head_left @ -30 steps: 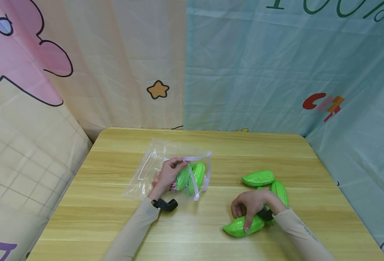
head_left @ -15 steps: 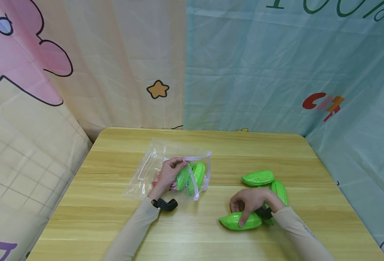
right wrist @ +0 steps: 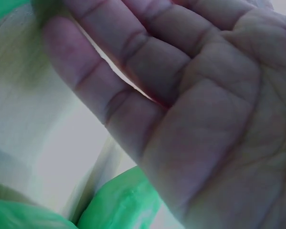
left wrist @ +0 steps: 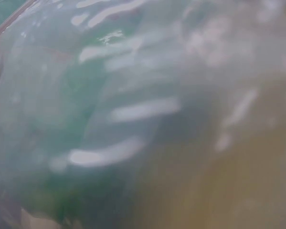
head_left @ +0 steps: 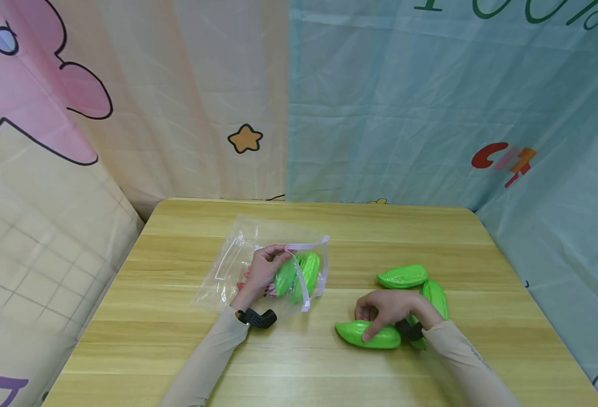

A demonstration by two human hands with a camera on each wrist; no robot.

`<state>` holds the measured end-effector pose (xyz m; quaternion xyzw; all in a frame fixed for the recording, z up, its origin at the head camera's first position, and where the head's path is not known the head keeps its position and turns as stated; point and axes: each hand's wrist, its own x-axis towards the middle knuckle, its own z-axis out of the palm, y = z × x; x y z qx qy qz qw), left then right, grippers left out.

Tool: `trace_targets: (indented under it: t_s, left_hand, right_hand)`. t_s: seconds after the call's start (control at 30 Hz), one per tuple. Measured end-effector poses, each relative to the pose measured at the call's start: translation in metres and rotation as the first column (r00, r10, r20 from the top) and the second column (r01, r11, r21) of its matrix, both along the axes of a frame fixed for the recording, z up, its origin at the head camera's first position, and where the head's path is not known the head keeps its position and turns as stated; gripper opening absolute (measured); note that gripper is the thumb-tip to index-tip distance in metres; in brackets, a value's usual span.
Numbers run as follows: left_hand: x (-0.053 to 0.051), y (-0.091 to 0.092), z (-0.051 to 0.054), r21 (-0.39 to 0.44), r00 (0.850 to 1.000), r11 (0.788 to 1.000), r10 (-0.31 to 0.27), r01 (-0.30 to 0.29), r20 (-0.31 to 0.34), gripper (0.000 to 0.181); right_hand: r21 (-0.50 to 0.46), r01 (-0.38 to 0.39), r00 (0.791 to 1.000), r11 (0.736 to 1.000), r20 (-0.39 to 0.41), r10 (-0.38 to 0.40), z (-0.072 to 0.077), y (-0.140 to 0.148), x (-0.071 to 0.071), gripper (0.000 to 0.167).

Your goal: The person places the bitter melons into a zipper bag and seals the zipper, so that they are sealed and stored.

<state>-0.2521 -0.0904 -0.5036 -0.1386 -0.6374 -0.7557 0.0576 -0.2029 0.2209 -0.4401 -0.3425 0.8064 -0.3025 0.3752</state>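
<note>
A ridged green gourd [head_left: 352,332] lies in the right hand [head_left: 393,305], its pointed end projecting leftward past the fingers. The right hand pinches it: thumb on the near side, remaining fingers curled toward the far side. Whether the gourd touches the counter [head_left: 299,376] below cannot be told. Directly beyond the right hand lies a second gourd [head_left: 403,276]; a third gourd [head_left: 435,299] lies just beside that hand, on its right. A further gourd [head_left: 420,343] is partly hidden beneath the right wrist, which carries a black band [head_left: 410,331]. To the left of the right hand, well apart, the left hand [head_left: 264,268] pinches a clear bag [head_left: 233,243] between thumb and forefinger at its lilac strip [head_left: 324,277]. Two bagged gourds [head_left: 310,270] sit immediately right of the left hand; small pink-red shapes show beside its wrist. The left wrist view is blurred by film. A black wristband [head_left: 259,320] and beige sleeve [head_left: 212,356] follow behind the left hand. Printed curtains [head_left: 406,113] hang beyond both hands.
</note>
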Motion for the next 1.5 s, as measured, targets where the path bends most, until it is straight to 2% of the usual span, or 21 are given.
trace_targets:
  t_s: [0.27,0.5,0.7,1.03,1.2,1.43,1.5]
  left_hand:
    - [0.001,-0.001,0.003,-0.015,0.999,1.000,-0.002,0.002,0.035,0.027]
    - [0.000,-0.002,0.003,-0.011,0.999,1.000,-0.013,0.014,0.052,0.021]
    - [0.000,-0.002,0.001,0.003,0.999,1.000,-0.008,0.008,0.046,0.021]
    - [0.000,-0.002,0.001,0.003,1.000,1.000,-0.004,0.004,0.016,0.024]
    - [0.000,-0.002,0.001,-0.003,1.000,1.000,-0.005,0.006,0.029,0.019]
    - [0.001,-0.002,0.002,-0.006,1.000,1.000,-0.005,0.005,0.022,0.027]
    - [0.003,-0.002,0.005,-0.005,0.999,1.000,-0.008,0.008,0.034,0.027]
  right_hand:
    - [-0.039,0.028,0.998,0.999,-0.062,-0.031,-0.004,0.000,-0.003,0.027]
    - [-0.027,0.087,0.990,0.996,-0.110,-0.089,-0.007,-0.001,-0.005,0.028]
    - [-0.074,0.091,0.989,0.993,-0.106,-0.099,-0.008,-0.003,-0.006,0.031]
    - [-0.076,0.145,0.981,0.986,-0.115,-0.154,-0.009,-0.005,-0.010,0.032]
    - [-0.072,0.205,0.971,0.976,-0.108,-0.212,-0.011,-0.005,-0.013,0.034]
    - [-0.095,0.294,0.952,0.951,-0.058,-0.300,-0.012,-0.005,-0.014,0.037]
    - [-0.091,0.316,0.946,0.944,-0.052,-0.321,-0.013,-0.005,-0.014,0.038]
